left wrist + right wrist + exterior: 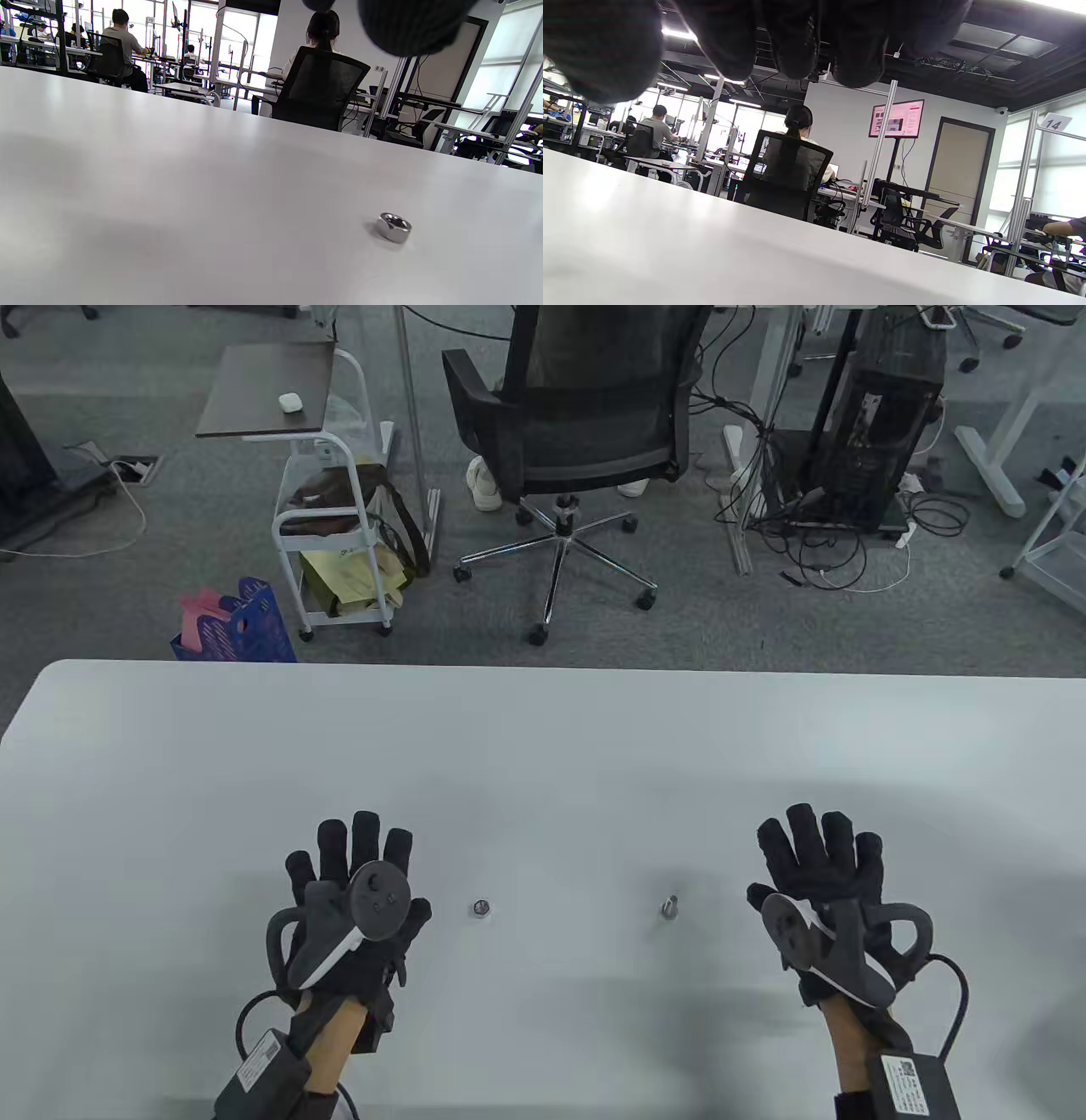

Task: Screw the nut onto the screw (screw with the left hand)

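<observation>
A small silver nut (481, 909) lies flat on the white table (543, 746), just right of my left hand (361, 869). It also shows in the left wrist view (394, 227). A short silver screw (669, 907) stands upright on its head a little left of my right hand (819, 857). Both hands are open with fingers spread, palms down over the table, and hold nothing. The screw does not show in either wrist view.
The table's far edge (543, 668) runs across the middle of the table view. Beyond it on the floor stand a black office chair (577, 432), a white cart (331, 526) and a blue crate (242, 628).
</observation>
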Motion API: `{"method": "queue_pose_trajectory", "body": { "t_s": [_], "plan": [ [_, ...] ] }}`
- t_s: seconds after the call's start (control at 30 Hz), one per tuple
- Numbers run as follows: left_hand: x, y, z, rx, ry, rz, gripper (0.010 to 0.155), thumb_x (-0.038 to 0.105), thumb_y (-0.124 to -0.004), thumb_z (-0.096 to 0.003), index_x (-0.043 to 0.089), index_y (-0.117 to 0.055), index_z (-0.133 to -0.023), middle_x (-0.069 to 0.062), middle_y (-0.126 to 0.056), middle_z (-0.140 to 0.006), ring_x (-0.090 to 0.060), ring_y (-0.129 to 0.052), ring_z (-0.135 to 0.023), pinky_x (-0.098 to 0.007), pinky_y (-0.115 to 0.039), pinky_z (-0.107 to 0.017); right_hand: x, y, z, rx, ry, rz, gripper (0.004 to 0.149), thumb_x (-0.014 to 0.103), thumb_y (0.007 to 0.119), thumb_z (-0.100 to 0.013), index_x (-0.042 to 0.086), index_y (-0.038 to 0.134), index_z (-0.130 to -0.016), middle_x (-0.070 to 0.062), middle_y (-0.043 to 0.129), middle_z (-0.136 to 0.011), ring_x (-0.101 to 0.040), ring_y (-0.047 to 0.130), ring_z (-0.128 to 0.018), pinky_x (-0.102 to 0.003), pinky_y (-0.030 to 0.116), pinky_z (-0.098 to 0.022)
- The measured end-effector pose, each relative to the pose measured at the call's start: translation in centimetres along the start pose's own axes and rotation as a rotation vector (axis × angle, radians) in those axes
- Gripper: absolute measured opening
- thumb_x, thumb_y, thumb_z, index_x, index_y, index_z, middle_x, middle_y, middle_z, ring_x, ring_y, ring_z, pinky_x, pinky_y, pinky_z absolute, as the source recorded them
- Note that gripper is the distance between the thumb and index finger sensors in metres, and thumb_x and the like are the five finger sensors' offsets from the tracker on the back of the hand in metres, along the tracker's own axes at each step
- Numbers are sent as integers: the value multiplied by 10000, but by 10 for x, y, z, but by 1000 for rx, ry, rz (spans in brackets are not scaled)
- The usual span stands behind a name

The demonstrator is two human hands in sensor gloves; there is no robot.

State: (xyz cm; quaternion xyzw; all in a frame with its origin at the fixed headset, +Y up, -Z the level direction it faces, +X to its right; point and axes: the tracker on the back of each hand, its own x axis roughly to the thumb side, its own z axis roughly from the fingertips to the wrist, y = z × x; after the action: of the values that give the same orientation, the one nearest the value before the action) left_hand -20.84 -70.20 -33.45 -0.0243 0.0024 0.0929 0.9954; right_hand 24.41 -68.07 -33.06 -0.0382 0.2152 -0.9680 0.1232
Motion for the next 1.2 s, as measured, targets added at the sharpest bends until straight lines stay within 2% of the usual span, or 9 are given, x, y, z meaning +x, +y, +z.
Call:
{"method": "queue_pose_trajectory", "body": {
  "t_s": [0.17, 0.37, 0.63, 0.77, 0.9, 0.97, 1.03, 1.2],
  "plan": [
    [2, -2, 0, -15, -7, 7, 827, 549, -699, -385, 344, -354, -1108, -11, -102, -1197, -421, -117, -1144, -688, -96, -750, 4, 1, 0, 9, -9, -21, 695, 613, 794, -337, 340, 690, -967, -43, 635, -1118, -399, 761, -986, -616, 602, -701],
    [9, -9, -3, -64, -18, 24, 823, 548, -695, -388, 328, -364, -1109, -24, -113, -1198, -429, -127, -1142, -688, -101, -749, 17, 5, -8, 66, 8, -164, 695, 608, 793, -343, 330, 687, -971, -57, 665, -1103, -389, 798, -969, -603, 643, -695],
    [21, -15, -6, -103, -42, 35, 820, 545, -695, -388, 319, -378, -1110, -33, -125, -1200, -433, -141, -1143, -687, -104, -749, 71, 33, -34, 389, -9, -235, 762, 611, 811, -324, 334, 594, -1000, -55, 666, -1095, -361, 891, -908, -549, 746, -659],
    [22, -18, -6, -126, -46, 32, 817, 544, -694, -390, 314, -385, -1110, -39, -133, -1201, -436, -147, -1142, -687, -107, -748, 92, 52, -41, 538, 17, -168, 719, 553, 857, -317, 302, 664, -963, -40, 769, -1025, -287, 990, -811, -505, 811, -616],
    [22, -21, -7, -154, -41, 32, 816, 543, -694, -390, 310, -390, -1111, -46, -143, -1203, -439, -153, -1141, -686, -107, -748, 101, 62, -42, 503, 22, -102, 595, 467, 895, -322, 302, 786, -883, 9, 908, -893, -208, 1053, -675, -454, 869, -550],
    [22, -21, -7, -157, -43, 35, 812, 542, -693, -391, 307, -396, -1110, -49, -147, -1203, -438, -157, -1142, -685, -108, -749, 102, 63, -43, 508, 5, -50, 533, 471, 900, -309, 322, 844, -818, 52, 967, -801, -139, 1085, -562, -407, 912, -488],
    [22, -21, -7, -159, -46, 41, 813, 541, -694, -391, 302, -401, -1111, -53, -152, -1204, -443, -162, -1141, -687, -111, -748, 100, 63, -42, 502, 11, -92, 483, 453, 912, -299, 326, 881, -765, 66, 1013, -714, -97, 1102, -463, -379, 942, -428],
    [22, -22, -8, -172, -44, 41, 812, 540, -694, -392, 300, -404, -1111, -56, -151, -1204, -445, -164, -1141, -686, -113, -748, 90, 57, -38, 463, 23, -289, 439, 534, 906, -319, 385, 915, -732, 39, 1024, -784, -144, 1140, -465, -398, 951, -414]
  ]
}}
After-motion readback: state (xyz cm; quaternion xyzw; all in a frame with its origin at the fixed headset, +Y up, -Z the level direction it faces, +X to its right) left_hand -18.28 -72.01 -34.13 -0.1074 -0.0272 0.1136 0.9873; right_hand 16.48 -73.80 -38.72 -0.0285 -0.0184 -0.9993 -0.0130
